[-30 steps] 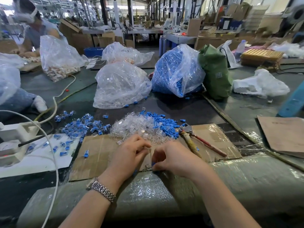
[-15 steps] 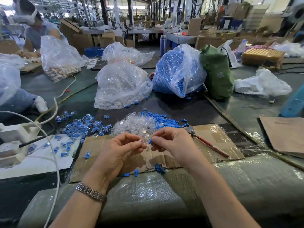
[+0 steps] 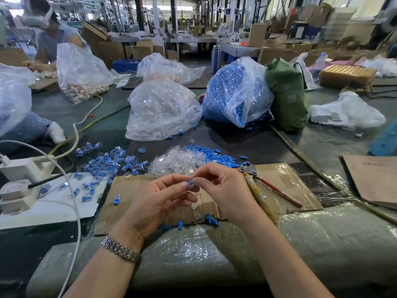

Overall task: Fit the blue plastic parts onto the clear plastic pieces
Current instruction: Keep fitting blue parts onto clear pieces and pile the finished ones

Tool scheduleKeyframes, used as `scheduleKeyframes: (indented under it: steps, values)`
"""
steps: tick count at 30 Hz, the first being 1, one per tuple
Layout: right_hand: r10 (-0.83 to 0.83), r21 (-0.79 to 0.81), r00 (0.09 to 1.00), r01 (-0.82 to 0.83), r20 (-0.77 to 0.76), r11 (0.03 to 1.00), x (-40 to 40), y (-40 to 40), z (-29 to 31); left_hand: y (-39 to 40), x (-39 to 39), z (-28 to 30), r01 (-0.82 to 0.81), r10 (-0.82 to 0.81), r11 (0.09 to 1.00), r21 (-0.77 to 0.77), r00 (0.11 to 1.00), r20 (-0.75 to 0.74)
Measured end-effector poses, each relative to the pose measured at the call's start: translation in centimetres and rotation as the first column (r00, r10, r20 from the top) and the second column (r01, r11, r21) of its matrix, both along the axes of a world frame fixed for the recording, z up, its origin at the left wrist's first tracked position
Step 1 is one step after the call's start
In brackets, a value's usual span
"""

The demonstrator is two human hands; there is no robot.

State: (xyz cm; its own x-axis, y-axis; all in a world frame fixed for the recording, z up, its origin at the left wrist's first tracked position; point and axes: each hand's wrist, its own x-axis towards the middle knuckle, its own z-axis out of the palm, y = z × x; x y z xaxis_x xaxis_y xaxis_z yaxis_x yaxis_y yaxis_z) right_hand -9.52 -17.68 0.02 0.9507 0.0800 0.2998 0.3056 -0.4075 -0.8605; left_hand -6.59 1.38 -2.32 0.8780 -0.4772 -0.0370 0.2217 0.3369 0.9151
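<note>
My left hand (image 3: 160, 201) and my right hand (image 3: 223, 188) meet fingertip to fingertip above a cardboard sheet (image 3: 133, 190). Pinched between them is a small blue part (image 3: 190, 183) against a clear piece that I can barely make out. Just behind my hands lies a pile of clear pieces (image 3: 178, 162) with loose blue parts (image 3: 219, 157) to its right. To the left is a heap of fitted blue-and-clear pieces (image 3: 111, 164). A few blue parts (image 3: 211, 220) rest at the cardboard's near edge.
Pliers (image 3: 264, 186) with red and yellow handles lie right of my right hand. Bags of clear pieces (image 3: 161, 108) and blue parts (image 3: 234, 91) stand behind, beside a green bag (image 3: 287, 93). A white machine (image 3: 19, 181) and cables sit left. Another person (image 3: 49, 39) works far left.
Both hands lifted from the cardboard's near edge and came together higher up. The blue part is now pressed between the fingertips of both hands.
</note>
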Motion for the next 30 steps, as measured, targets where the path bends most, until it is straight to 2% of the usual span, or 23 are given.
scheduleKeyframes:
  steps: [5,11,23,26,28,29,30]
  values:
    - [0.018,-0.125,0.996,-0.007,0.086,0.992,-0.2,-0.4,-0.1,0.1,0.0,-0.2,0.003,-0.007,0.995,0.095,0.999,0.039]
    - [0.040,-0.275,0.979,0.017,0.200,0.961,-0.4,-0.3,0.1,0.1,0.1,-0.3,-0.008,-0.001,0.993,0.116,0.997,0.078]
    - [0.046,-0.324,0.981,0.018,0.190,0.946,-0.5,-0.2,-0.1,-0.1,-0.6,0.0,-0.108,0.080,0.970,0.216,0.987,0.136]
    - [0.048,-0.244,0.996,-0.028,0.078,0.969,-0.5,-0.6,0.2,0.0,-0.6,0.1,-0.079,0.054,0.976,0.204,0.991,0.125]
    - [-0.077,-0.193,0.997,0.081,0.027,0.978,-0.4,-1.7,0.5,0.1,-0.6,0.0,-0.070,0.051,0.982,0.175,0.993,0.106]
    - [-0.208,-0.260,0.978,0.208,0.027,0.943,-0.2,-2.6,0.6,0.1,-0.5,0.0,-0.080,0.064,0.984,0.159,0.993,0.100]
    - [-0.350,-0.413,0.937,0.326,0.018,0.850,0.1,-3.8,0.5,0.1,-0.4,-0.1,-0.096,0.082,0.985,0.143,0.992,0.100]
